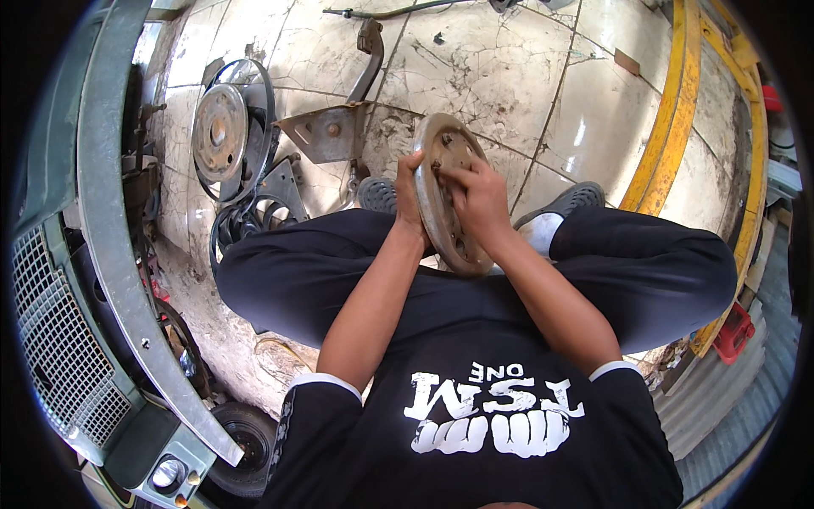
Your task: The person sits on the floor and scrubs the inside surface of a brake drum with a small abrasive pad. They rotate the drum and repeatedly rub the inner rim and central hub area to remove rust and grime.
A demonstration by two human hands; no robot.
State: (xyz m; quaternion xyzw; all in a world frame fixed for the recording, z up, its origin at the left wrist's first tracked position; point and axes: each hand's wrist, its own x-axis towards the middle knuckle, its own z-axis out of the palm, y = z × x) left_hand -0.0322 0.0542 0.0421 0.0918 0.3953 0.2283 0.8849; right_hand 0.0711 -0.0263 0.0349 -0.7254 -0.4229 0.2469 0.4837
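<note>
Vehicle front with grille (59, 339) and grey bumper bar (110, 220), far left. Round plate (219, 133) with belts, on the tiled floor (475, 76). Bent metal bracket (326, 131), beside it. Worn metal disc (445, 199), centre, held on edge above the knees. Left hand (409, 191): closed around the disc's left rim, steadying it. Right hand (475, 199): fingers curled, tips pressed at the disc's face. Step judged: working a fitting at the hub; next calls for firm bracing. Yellow frame (678, 110), right.

Lower rim of the round metal disc (448, 199) hidden behind the wrists, left hand (409, 191) palm unseen behind it, tyre (242, 437) lower left partly under the vehicle bumper (114, 254)
</note>
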